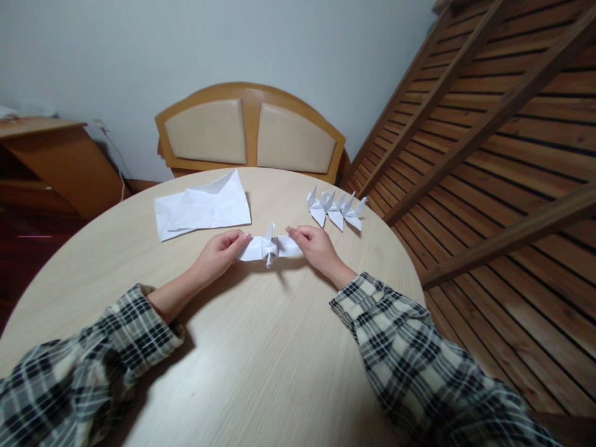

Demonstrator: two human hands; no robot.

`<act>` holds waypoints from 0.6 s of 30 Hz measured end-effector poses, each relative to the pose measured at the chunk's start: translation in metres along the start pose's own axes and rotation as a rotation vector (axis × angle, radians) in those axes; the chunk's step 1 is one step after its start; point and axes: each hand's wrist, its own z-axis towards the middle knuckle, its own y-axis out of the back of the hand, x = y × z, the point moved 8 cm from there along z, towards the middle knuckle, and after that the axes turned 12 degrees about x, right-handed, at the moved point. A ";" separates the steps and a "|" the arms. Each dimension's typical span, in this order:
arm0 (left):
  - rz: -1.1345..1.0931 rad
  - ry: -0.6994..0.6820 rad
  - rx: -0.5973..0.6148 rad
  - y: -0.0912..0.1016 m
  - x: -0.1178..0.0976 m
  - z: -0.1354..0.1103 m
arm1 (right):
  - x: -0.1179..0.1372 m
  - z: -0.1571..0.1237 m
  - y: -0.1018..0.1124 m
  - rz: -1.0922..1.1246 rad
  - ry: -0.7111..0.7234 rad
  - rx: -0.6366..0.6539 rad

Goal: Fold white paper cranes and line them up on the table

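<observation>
Left hand [222, 249] pinches the left wing of a white paper crane [270, 247]; right hand [313, 244] pinches the right wing. Both hands closed on the paper, fingers curled. Crane held just above the counter [261, 347], near its middle, wings spread sideways between the hands. Behind the left hand: creased paper sheets [202, 208] lying flat. Behind the right hand: row of finished cranes [338, 210] near the counter edge. Chair [251, 130] at far side.

A home: round table [261, 347], padded chair [251, 130] (wooden stairs [488, 124] beside)
</observation>
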 end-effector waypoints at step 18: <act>0.259 -0.009 -0.069 0.022 0.009 0.002 | -0.010 -0.002 0.018 -0.177 0.015 -0.145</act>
